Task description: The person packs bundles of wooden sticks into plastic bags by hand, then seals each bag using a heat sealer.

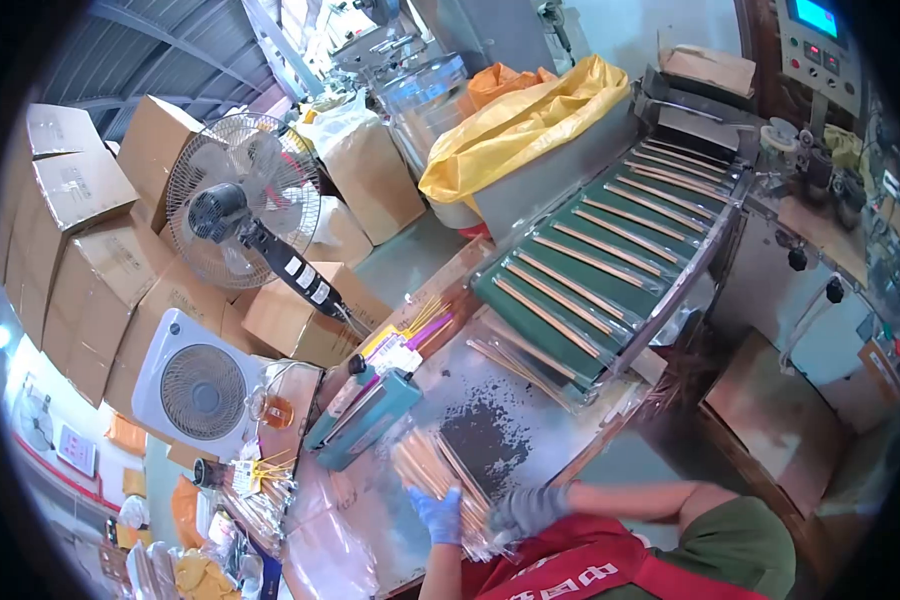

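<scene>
My left hand [438, 515], in a blue glove, is closed around the side of a thick bundle of wrapped chopsticks [445, 465]. The bundle stands tilted over the near part of the worktable. My right hand [525, 510], in a grey glove, is at the bundle's lower right side, its fingers smeared by motion. Clear wrapper ends stick out below, between the two hands. A few loose wrapped chopsticks [520, 370] lie on the table at the end of the green conveyor belt [560, 285], which carries a row of wrapped pairs.
A teal bag-sealer-like device [370, 420] stands left of the bundle, with yellow ties [420, 320] behind it. Clear plastic bags [330, 545] lie at the near left. Further off are a box fan [202, 390], a standing fan [235, 200], stacked cartons [100, 290] and a control panel [820, 55].
</scene>
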`<act>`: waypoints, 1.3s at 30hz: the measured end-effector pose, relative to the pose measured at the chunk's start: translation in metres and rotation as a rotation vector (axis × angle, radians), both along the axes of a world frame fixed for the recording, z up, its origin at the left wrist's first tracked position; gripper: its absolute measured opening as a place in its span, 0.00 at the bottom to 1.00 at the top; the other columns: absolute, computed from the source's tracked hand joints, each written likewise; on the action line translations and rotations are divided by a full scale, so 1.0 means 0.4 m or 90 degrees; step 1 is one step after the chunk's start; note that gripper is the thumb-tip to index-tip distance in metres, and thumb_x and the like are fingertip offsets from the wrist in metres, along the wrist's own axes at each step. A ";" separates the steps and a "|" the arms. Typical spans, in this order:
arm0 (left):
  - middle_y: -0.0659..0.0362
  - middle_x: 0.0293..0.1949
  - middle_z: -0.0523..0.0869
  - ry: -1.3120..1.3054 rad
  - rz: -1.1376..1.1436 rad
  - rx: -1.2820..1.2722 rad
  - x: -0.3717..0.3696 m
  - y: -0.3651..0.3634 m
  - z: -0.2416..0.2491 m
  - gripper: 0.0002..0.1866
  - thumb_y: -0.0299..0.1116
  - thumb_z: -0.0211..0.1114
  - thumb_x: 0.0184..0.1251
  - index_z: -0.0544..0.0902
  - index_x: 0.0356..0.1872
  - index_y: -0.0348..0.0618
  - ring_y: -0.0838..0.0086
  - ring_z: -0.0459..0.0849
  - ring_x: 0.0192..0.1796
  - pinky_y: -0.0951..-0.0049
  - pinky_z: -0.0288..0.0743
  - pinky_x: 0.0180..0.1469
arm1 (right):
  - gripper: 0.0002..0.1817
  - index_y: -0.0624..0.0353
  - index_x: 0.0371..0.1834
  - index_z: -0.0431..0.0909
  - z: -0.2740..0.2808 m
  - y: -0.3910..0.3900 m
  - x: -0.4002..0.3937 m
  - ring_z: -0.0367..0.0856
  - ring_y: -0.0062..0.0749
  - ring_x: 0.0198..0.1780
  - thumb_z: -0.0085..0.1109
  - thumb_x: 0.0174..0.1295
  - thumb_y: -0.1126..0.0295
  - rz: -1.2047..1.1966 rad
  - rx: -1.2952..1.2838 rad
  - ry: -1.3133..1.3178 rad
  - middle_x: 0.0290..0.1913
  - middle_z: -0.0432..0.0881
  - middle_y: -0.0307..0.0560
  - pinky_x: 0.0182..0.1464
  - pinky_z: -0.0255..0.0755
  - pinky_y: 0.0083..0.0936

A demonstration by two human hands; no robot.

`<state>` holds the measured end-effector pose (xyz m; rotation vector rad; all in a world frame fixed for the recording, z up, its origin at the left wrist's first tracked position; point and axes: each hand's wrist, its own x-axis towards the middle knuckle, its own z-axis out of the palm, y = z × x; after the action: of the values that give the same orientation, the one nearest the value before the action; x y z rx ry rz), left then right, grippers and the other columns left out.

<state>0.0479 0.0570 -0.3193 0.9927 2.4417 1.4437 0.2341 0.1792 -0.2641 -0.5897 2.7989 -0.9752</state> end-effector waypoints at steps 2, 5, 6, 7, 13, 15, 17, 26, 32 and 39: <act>0.41 0.65 0.61 -0.066 0.096 -0.011 -0.003 -0.022 -0.006 0.55 0.34 0.74 0.41 0.48 0.70 0.30 0.55 0.60 0.67 0.64 0.54 0.69 | 0.22 0.62 0.54 0.72 0.136 0.182 0.070 0.81 0.39 0.43 0.45 0.67 0.56 -0.137 0.011 0.021 0.50 0.79 0.55 0.45 0.74 0.31; 0.37 0.67 0.57 0.067 0.161 -0.126 0.033 0.012 0.060 0.56 0.39 0.74 0.41 0.48 0.69 0.29 0.49 0.55 0.70 0.63 0.47 0.73 | 0.20 0.57 0.55 0.75 0.318 0.542 0.214 0.78 0.38 0.50 0.51 0.65 0.58 -0.636 0.128 0.291 0.49 0.80 0.51 0.54 0.73 0.31; 0.37 0.67 0.57 0.069 0.159 -0.121 0.032 0.019 0.062 0.56 0.39 0.74 0.41 0.48 0.69 0.29 0.49 0.55 0.70 0.63 0.47 0.73 | 0.27 0.55 0.59 0.72 0.447 0.595 0.259 0.73 0.40 0.57 0.57 0.60 0.52 -0.865 -0.074 0.361 0.54 0.77 0.50 0.64 0.62 0.34; 0.37 0.67 0.56 0.070 0.161 -0.143 0.030 0.025 0.062 0.56 0.40 0.74 0.41 0.48 0.70 0.29 0.48 0.55 0.70 0.62 0.47 0.73 | 0.32 0.57 0.61 0.69 0.427 0.746 0.325 0.68 0.45 0.62 0.55 0.59 0.46 -0.974 0.157 0.360 0.59 0.73 0.54 0.66 0.58 0.35; 0.36 0.68 0.54 0.080 0.157 -0.197 0.017 0.044 0.082 0.57 0.43 0.75 0.41 0.49 0.70 0.32 0.46 0.54 0.70 0.59 0.47 0.72 | 0.40 0.47 0.67 0.64 0.414 0.767 0.396 0.63 0.54 0.67 0.46 0.56 0.34 -1.110 0.310 -0.114 0.65 0.68 0.55 0.68 0.56 0.39; 0.35 0.68 0.55 0.106 0.152 -0.207 0.023 0.048 0.089 0.57 0.45 0.75 0.42 0.49 0.70 0.32 0.47 0.54 0.70 0.60 0.47 0.72 | 0.34 0.56 0.54 0.77 0.339 0.693 0.290 0.76 0.52 0.55 0.54 0.54 0.39 -0.983 0.274 0.037 0.54 0.77 0.58 0.58 0.68 0.41; 0.35 0.67 0.56 0.115 0.138 -0.195 0.021 0.066 0.090 0.57 0.46 0.74 0.44 0.49 0.70 0.31 0.46 0.54 0.70 0.59 0.47 0.72 | 0.27 0.65 0.44 0.75 0.323 0.527 0.147 0.78 0.54 0.48 0.55 0.55 0.49 -0.900 0.211 0.090 0.44 0.79 0.63 0.51 0.71 0.40; 0.40 0.66 0.61 -0.267 0.114 0.161 -0.048 0.011 0.134 0.49 0.48 0.65 0.61 0.45 0.71 0.32 0.56 0.65 0.66 0.63 0.57 0.68 | 0.27 0.67 0.52 0.75 0.065 0.331 -0.164 0.79 0.62 0.47 0.45 0.63 0.53 -0.987 -0.019 0.060 0.47 0.80 0.65 0.50 0.73 0.46; 0.52 0.52 0.77 -0.563 -0.079 0.113 -0.145 0.050 0.014 0.31 0.41 0.63 0.64 0.65 0.63 0.35 0.67 0.78 0.50 0.67 0.74 0.53 | 0.31 0.68 0.58 0.68 -0.005 -0.041 -0.286 0.71 0.63 0.56 0.39 0.66 0.49 -0.779 0.161 0.198 0.56 0.72 0.69 0.60 0.65 0.42; 0.59 0.46 0.77 -0.700 -0.261 0.273 0.070 -0.099 0.240 0.27 0.31 0.67 0.58 0.67 0.58 0.42 0.73 0.77 0.46 0.70 0.75 0.50 | 0.27 0.61 0.62 0.67 0.069 -0.106 -0.237 0.77 0.26 0.50 0.63 0.60 0.65 -0.512 -1.055 -0.247 0.52 0.78 0.42 0.50 0.74 0.23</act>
<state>0.0757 0.0175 -0.2234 0.4597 1.1215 1.7133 0.1392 0.1367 -0.2364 0.7057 1.2167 -2.9445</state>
